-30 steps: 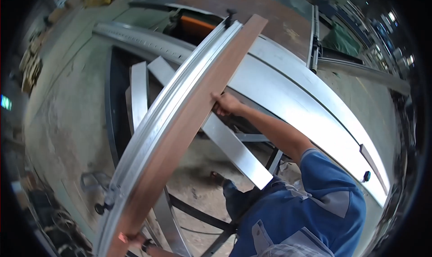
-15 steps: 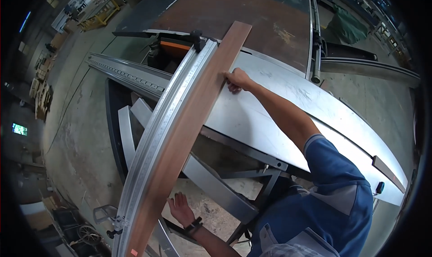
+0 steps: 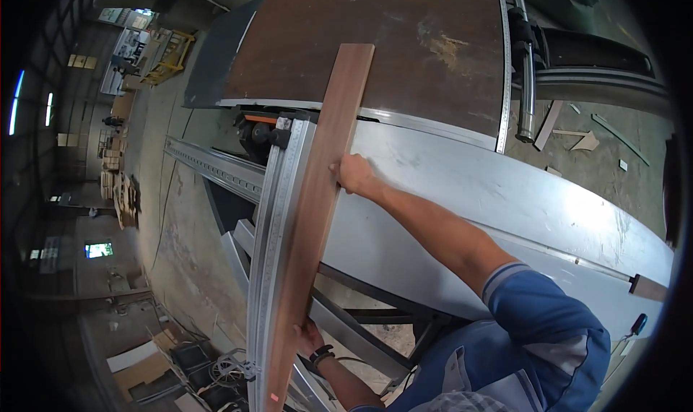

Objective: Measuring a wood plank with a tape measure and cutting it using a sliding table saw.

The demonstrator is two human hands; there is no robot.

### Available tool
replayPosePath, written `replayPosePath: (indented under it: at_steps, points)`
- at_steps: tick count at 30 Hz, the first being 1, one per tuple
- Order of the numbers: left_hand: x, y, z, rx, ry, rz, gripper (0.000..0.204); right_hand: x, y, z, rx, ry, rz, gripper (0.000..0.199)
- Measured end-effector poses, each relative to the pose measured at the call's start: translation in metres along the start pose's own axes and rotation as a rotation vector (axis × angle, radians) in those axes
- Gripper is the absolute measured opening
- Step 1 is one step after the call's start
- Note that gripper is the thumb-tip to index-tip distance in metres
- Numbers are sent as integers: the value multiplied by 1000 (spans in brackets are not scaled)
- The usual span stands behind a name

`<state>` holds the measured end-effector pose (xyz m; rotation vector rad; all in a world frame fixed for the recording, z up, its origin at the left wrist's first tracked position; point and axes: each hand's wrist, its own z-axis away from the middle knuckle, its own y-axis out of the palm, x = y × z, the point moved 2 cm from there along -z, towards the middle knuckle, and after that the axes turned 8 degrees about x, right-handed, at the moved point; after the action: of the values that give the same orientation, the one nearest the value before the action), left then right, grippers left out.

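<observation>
A long reddish-brown wooden board (image 3: 317,188) lies lengthwise along a silver metal fence with a scale (image 3: 278,217). Its far end reaches onto the brown panel of a saw machine's table. My right hand (image 3: 354,175) is closed at the board's right edge, thumb on top and the other fingers curled against the side. Nearer to me, my left hand (image 3: 308,337), with a dark band on the wrist, grips the same edge low down. Part of its fingers is hidden under the board.
A silver sliding table (image 3: 433,231) spreads to the right, with a short dark wood piece (image 3: 647,288) near its end. Past the brown table panel (image 3: 419,65) runs a metal rail (image 3: 527,87). Offcuts (image 3: 577,139) lie on the floor at right. Stacked boards (image 3: 124,199) stand far left.
The board's far end now appears farther left, and the view has shifted. My left hand, spread beside the board before, now holds its edge. My right hand remains on the edge.
</observation>
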<state>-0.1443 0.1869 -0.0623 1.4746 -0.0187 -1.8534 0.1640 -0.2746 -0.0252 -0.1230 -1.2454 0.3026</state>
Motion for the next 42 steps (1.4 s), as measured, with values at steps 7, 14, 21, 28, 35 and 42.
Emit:
replayPosePath:
  at_steps: [7,14,21,28,35,42]
  points:
    - [65,156,43,-187,109,-587,27,-8,-20,5,-83,23,59,34]
    - [113,205,-20,-75,-71,-129,47,-8,-11,3,-195,-78,19,38]
    - [112,207,-31,-158,-2,-307,68,-13,-27,-9,41,-94,112,37]
    - [120,229,-34,-12,39,-366,74,-6,-26,-13,61,-113,162,31]
    - [109,225,-56,6,-1,-368,73,-2,-19,-25,51,-159,210,23]
    - [102,230,-67,-5,-28,-350,69,2,-11,-42,178,-123,226,19]
